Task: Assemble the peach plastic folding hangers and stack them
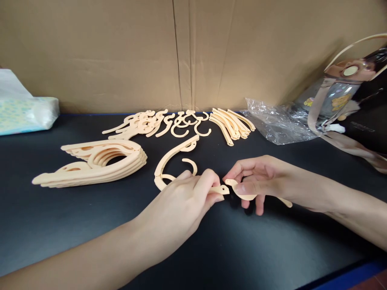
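Note:
My left hand (196,193) is closed around a partly assembled cream plastic folding hanger (165,159). One curved arm of it and a hook show beyond my knuckles, and an end with a small hole pokes out past my fingertips. Most of the middle is hidden by the hand. Between the thumb and fingers of my right hand (266,181), a loose cream hanger arm (248,197) is pinched. Its near end faces the holed end across a small gap, and its far tip sticks out below my wrist.
Folded hangers (130,169) lie stacked at left. Along the back are loose hanger pieces (145,123), hooks (181,125) and curved arms (231,125). A clear plastic bag (272,125) and a strapped bottle (335,94) sit at right, a tissue pack (30,114) at far left. Cardboard (121,52) stands behind.

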`<state>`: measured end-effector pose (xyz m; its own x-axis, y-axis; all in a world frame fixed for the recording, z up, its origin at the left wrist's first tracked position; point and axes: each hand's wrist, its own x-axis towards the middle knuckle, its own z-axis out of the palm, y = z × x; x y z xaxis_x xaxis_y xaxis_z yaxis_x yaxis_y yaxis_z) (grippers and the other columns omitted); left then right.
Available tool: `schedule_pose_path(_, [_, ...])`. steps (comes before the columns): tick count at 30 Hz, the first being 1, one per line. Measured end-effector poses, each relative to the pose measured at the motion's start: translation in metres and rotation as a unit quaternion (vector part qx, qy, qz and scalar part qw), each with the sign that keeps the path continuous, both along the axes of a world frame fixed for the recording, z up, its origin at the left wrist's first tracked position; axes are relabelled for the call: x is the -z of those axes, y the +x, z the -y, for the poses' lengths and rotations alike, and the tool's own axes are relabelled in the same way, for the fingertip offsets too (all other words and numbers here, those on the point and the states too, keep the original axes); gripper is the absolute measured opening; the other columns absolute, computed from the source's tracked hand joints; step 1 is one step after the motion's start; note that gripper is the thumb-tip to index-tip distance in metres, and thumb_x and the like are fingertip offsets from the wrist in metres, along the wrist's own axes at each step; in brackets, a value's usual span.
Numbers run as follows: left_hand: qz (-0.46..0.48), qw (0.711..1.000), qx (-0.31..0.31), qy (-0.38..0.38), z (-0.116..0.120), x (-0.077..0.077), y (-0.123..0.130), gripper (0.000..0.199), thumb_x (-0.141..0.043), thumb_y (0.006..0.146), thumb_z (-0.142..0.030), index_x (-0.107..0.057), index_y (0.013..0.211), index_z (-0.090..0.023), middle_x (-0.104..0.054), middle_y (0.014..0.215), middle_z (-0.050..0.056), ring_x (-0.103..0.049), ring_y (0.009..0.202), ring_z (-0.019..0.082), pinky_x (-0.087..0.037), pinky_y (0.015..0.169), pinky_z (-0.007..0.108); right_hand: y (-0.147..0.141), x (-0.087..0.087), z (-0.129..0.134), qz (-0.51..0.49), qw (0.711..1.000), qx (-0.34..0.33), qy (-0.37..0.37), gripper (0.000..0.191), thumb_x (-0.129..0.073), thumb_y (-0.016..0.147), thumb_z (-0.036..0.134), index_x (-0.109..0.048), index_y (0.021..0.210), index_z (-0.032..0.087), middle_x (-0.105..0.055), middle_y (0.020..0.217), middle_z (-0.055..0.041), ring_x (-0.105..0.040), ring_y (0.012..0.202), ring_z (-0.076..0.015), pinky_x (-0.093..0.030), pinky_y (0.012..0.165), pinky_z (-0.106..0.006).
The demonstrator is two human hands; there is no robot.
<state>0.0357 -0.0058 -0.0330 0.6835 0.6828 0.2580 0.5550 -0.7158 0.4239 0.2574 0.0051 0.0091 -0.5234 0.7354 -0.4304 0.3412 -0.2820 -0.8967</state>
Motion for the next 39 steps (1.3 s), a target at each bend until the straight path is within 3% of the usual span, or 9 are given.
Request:
schedule_pose_path(3, [0.003, 1.000, -0.009, 0.001, -0.001, 0.000, 0.000, 0.009, -0.039, 0.102, -0.021, -0.041, 0.093, -0.024, -0.064, 0.081, -0.004, -0.049, 0.064, 0.018, -0.034, 0.058, 0.027, -0.001, -0.002, 0.001, 0.017, 1.000, 0.003, -0.003, 0.033, -0.070, 0.082, 0.044, -0.065, 0.098, 0.016, -0.056, 0.074, 0.0011, -0.053, 0.058, -0.0083, -0.038, 0.041, -0.017])
schedule_pose_path(7, [0.016, 1.000, -0.003, 0.011, -0.001, 0.002, -0.001, 0.011, -0.037, 0.103, -0.024, -0.040, 0.093, -0.024, -0.062, 0.080, -0.005, -0.047, 0.062, 0.017, -0.033, 0.058, 0.027, 0.000, -0.002, 0.002, 0.057, 0.998, 0.013, -0.007, 0.026, -0.063, 0.088, 0.043, -0.059, 0.092, 0.018, -0.050, 0.065, 0.0049, -0.039, 0.052, -0.0053, -0.027, 0.043, -0.017])
schedule_pose_path(15, [0.011, 1.000, 0.005, 0.024, 0.000, 0.001, -0.001, 0.011, -0.036, 0.103, -0.023, -0.040, 0.093, -0.023, -0.062, 0.078, -0.005, -0.046, 0.060, 0.016, -0.032, 0.058, 0.027, 0.004, 0.000, 0.002, 0.047, 0.998, -0.042, -0.006, 0.021, -0.061, 0.091, 0.039, -0.057, 0.090, 0.019, -0.055, 0.067, 0.0044, -0.042, 0.058, -0.0062, -0.027, 0.048, -0.018])
schedule_pose_path(23, [-0.016, 0.998, 0.036, 0.038, 0.001, 0.000, -0.002, 0.018, -0.028, 0.105, -0.022, -0.036, 0.089, -0.023, -0.060, 0.075, -0.004, -0.045, 0.055, 0.014, -0.032, 0.057, 0.027, 0.003, 0.012, -0.003, -0.017, 0.997, -0.071, 0.005, 0.031, -0.065, 0.089, 0.045, -0.061, 0.087, 0.015, -0.057, 0.061, 0.0035, -0.039, 0.051, -0.0056, -0.024, 0.046, -0.021])
schedule_pose_path(32, [-0.022, 0.999, 0.038, 0.013, 0.002, -0.003, -0.001, 0.020, -0.028, 0.104, -0.022, -0.039, 0.088, -0.023, -0.060, 0.076, -0.003, -0.049, 0.056, 0.015, -0.034, 0.059, 0.028, 0.000, 0.003, 0.008, 0.021, 0.994, -0.073, 0.085, 0.026, -0.058, 0.094, 0.043, -0.059, 0.087, 0.018, -0.057, 0.067, 0.0030, -0.051, 0.064, -0.0102, -0.036, 0.060, -0.024])
schedule_pose_path(39, [-0.023, 0.999, 0.033, 0.018, 0.001, -0.001, -0.001, 0.020, -0.027, 0.105, -0.025, -0.040, 0.089, -0.023, -0.063, 0.079, -0.002, -0.051, 0.060, 0.016, -0.035, 0.056, 0.028, -0.002, 0.003, 0.009, 0.018, 0.991, -0.101, 0.091, 0.024, -0.051, 0.097, 0.042, -0.056, 0.096, 0.018, -0.058, 0.068, 0.0034, -0.051, 0.065, -0.0105, -0.037, 0.061, -0.024])
